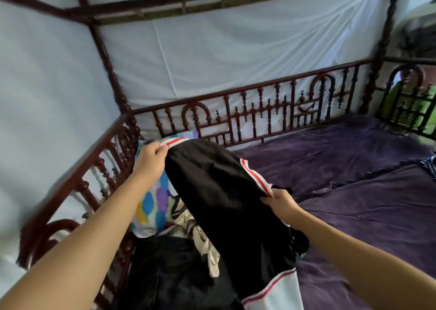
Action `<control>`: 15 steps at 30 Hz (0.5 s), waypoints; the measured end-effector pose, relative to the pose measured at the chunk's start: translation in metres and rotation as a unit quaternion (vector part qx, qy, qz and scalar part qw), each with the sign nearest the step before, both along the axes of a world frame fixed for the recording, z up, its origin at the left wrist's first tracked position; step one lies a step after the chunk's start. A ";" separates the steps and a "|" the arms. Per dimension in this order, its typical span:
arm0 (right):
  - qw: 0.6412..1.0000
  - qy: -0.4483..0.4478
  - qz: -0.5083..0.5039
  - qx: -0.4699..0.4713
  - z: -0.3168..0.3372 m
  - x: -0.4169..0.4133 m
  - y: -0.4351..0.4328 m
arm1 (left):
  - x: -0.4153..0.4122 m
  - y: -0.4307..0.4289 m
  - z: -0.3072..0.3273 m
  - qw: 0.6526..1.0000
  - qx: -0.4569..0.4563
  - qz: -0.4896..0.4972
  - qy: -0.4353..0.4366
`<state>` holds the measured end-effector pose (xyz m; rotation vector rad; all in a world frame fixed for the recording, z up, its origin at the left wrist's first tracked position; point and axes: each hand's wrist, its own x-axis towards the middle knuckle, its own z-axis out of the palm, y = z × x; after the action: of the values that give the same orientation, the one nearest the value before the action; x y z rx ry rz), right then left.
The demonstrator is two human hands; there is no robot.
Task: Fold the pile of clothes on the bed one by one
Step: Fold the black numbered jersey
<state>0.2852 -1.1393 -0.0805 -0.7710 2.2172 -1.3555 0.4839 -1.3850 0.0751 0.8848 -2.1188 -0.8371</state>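
Item under check: black garment [219, 191], held up off the bed [354, 168] over its L end, above the clothes pile [174, 269].

Orientation: the trimmed top edge runs from far-left to near-right between the two hands. The long axis goes from that edge down toward the camera, and the lower end reaches the bottom of the frame. The fabric sags between the hands and is not pulled taut.

Grip:
- Left hand [152, 155]: fingers curled, pinching the far-left corner of the trim.
- Right hand [282, 203]: thumb and fingers closed on the near-right end of the trim [254, 176]. Fingertips are tucked under the cloth and not visible.

Hidden / unclear:
- Garment type can't be confirmed. No clear sleeve or leg shape is visible.
- The lower end is cut off by the frame edge.
- The pile is partly covered by the hanging cloth. It shows dark items plus a cream piece [207, 246], and the item count can't be judged.
- A striped item [430, 168] at the R edge is cropped and can't be identified.

Appearance: matte black body and white band w/ red stripe along the top edge. A broad white panel w/ thin red line sits at the lower end. The fabric is creased.

Surroundings: the bed has a purple sheet. A multicolour patterned cloth [151, 206] lies against the dark wood rail [259, 111] behind the left hand, and white netting [212, 62] hangs beyond the rail.
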 end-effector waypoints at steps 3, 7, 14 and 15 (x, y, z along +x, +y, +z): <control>0.984 0.180 -0.014 0.013 0.033 -0.005 0.004 | 0.016 -0.025 -0.047 0.982 -0.038 0.028 -0.182; 0.960 0.275 0.041 -0.024 0.073 0.001 0.007 | 0.008 -0.010 -0.097 0.946 -0.013 -0.056 -0.320; 0.960 0.275 0.053 -0.018 0.092 0.012 0.027 | -0.062 0.083 -0.131 0.860 0.155 -0.435 -0.220; 0.961 0.272 0.036 -0.022 0.094 0.012 0.032 | -0.070 0.099 -0.137 0.840 0.195 -0.467 -0.194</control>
<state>0.2971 -1.1071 0.0135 -1.3629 2.5317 -1.2679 0.4138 -1.2863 -0.0616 0.1145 -2.8206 -1.7412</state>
